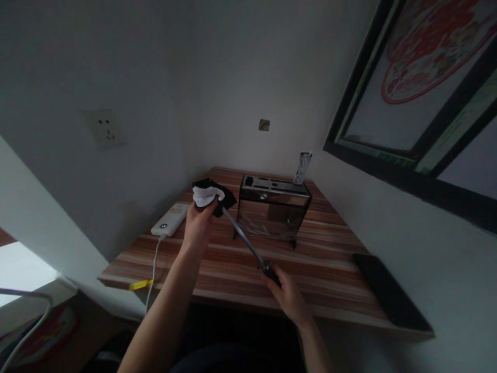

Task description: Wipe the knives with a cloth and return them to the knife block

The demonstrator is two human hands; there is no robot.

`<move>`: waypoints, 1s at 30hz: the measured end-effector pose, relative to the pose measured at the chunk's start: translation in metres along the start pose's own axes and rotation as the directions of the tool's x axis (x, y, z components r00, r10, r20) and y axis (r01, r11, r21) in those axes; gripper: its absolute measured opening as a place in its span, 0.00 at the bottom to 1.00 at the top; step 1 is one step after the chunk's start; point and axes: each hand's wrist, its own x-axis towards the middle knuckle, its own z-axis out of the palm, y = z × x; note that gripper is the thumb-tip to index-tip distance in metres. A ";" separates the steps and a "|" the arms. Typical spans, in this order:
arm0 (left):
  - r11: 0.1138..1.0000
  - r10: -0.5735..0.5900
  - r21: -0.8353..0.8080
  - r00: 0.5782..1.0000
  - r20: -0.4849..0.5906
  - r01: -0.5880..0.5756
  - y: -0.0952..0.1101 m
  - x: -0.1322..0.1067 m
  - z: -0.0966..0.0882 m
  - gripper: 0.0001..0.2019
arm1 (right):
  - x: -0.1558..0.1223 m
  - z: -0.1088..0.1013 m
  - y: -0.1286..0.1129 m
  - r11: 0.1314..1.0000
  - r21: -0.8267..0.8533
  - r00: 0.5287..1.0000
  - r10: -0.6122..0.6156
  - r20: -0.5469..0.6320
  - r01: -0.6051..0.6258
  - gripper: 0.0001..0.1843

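My right hand is closed round the dark handle of a long thin metal rod, perhaps a sharpening steel, which slants up and left over the wooden desk. My left hand grips a black and white cloth that is wrapped round the rod's far end. Just behind the rod stands a dark, partly see-through knife block with slots in its top.
A white power bank with a white cable lies at the desk's left edge. A dark flat tablet or phone lies at the right. A small crumpled tube stands against the wall. A socket is on the left wall.
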 end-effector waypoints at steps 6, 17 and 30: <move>0.998 0.052 -0.040 0.996 -0.078 -0.055 0.008 0.018 -0.010 0.18 | 0.000 -0.001 0.001 1.000 0.003 0.999 0.002 0.035 -0.003 0.19; 0.999 -0.015 -0.050 0.997 -0.076 0.011 0.007 0.031 -0.030 0.20 | -0.001 -0.002 -0.003 1.000 -0.022 1.000 0.000 0.019 0.001 0.19; 0.931 -0.366 0.011 0.931 -0.009 0.366 -0.036 -0.013 -0.042 0.21 | 0.000 0.000 -0.004 1.000 -0.031 0.997 0.003 -0.077 -0.006 0.13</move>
